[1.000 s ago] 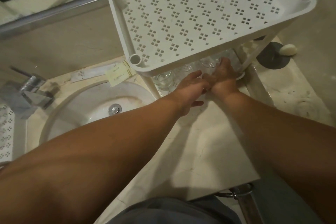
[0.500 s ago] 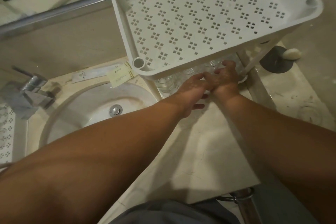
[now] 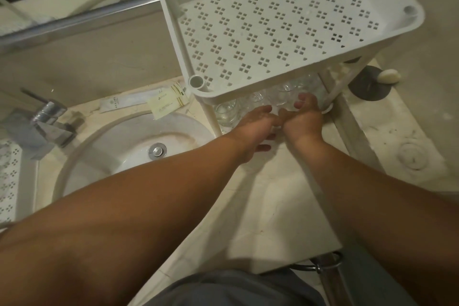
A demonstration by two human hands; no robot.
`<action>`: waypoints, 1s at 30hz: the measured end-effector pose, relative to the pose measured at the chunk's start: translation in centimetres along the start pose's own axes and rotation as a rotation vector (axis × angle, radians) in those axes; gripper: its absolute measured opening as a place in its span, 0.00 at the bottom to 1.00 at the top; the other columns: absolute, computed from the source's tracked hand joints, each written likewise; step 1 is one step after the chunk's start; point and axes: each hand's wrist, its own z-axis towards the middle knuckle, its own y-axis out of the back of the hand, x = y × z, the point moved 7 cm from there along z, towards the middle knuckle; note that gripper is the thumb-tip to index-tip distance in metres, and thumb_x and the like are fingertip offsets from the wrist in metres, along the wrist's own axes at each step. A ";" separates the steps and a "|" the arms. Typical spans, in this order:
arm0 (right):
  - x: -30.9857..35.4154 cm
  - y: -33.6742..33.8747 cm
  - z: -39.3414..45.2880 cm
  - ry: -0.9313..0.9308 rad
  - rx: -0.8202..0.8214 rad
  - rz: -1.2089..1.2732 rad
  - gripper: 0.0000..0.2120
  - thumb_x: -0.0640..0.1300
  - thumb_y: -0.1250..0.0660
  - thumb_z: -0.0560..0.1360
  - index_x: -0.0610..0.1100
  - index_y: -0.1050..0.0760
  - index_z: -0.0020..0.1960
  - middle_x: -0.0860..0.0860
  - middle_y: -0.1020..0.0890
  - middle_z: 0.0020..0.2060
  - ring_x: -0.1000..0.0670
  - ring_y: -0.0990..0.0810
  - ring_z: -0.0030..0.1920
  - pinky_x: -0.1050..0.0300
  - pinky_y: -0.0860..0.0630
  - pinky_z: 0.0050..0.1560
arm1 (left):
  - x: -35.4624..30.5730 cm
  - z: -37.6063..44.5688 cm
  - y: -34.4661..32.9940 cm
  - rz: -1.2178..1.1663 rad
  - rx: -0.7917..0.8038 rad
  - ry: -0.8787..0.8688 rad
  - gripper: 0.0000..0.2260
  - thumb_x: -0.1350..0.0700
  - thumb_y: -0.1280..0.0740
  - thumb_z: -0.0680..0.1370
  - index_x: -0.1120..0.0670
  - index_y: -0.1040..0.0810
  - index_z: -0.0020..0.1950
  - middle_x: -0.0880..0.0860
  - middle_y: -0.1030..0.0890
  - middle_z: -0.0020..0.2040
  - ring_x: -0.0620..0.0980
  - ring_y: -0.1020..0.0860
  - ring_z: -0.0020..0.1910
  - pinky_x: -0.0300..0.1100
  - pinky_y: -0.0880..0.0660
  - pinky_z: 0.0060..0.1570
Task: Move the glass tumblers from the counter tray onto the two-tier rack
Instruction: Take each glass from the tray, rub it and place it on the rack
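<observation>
One white rack point(image 3: 293, 30) with two tiers stands at the counter's point(image 3: 273, 206) far edge, right of the sink point(image 3: 129, 146). Its top tier is a bare perforated shelf. Under it, on the lower tier, clear tumblers point(image 3: 285, 93) stand packed close; at least four show, the exact count is hidden by the upper shelf. The leftmost one point(image 3: 227, 112) stands just behind the near-left post.

Two hands reach in side by side at the lower tier's near edge. The left hand point(image 3: 258, 123) lies with fingers stretched forward toward the glasses; whether they close on one I cannot tell. The right hand point(image 3: 303, 117) has its fingers curled upward among the glasses, but its grip is not plain either.

The gap between the tiers is low, and the rack's posts bound the hands on both sides. The counter's near half lies open.

Around: one tap point(image 3: 47, 122) left of the sink, two sachets point(image 3: 149, 103) behind it, one soap point(image 3: 388, 76) on a dark dish at the far right corner.
</observation>
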 end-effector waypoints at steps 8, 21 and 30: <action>0.5 0.7 -3.0 -0.036 -0.032 0.051 0.22 0.41 0.32 0.75 0.48 0.32 0.67 0.54 0.25 0.55 0.56 0.23 0.48 0.63 0.31 0.48 | 1.2 -2.9 1.5 -0.009 -0.026 -0.055 0.23 0.55 0.31 0.76 0.45 0.27 0.71 0.46 0.20 0.55 0.51 0.19 0.54 0.50 0.21 0.55; 5.0 -3.4 -17.2 0.103 0.048 0.127 0.15 0.37 0.36 0.75 0.51 0.27 0.59 0.59 0.22 0.50 0.65 0.23 0.45 0.71 0.29 0.43 | 5.6 -13.3 11.5 -0.136 -0.119 -0.227 0.12 0.60 0.35 0.79 0.48 0.21 0.59 0.50 0.18 0.53 0.52 0.17 0.53 0.44 0.23 0.48; 10.4 -11.5 -25.4 0.301 0.271 0.029 0.12 0.42 0.34 0.75 0.56 0.25 0.55 0.61 0.23 0.53 0.64 0.24 0.44 0.71 0.29 0.39 | 9.7 -21.6 23.2 -0.295 -0.317 -0.312 0.11 0.61 0.35 0.79 0.49 0.20 0.57 0.52 0.17 0.55 0.52 0.15 0.49 0.44 0.22 0.46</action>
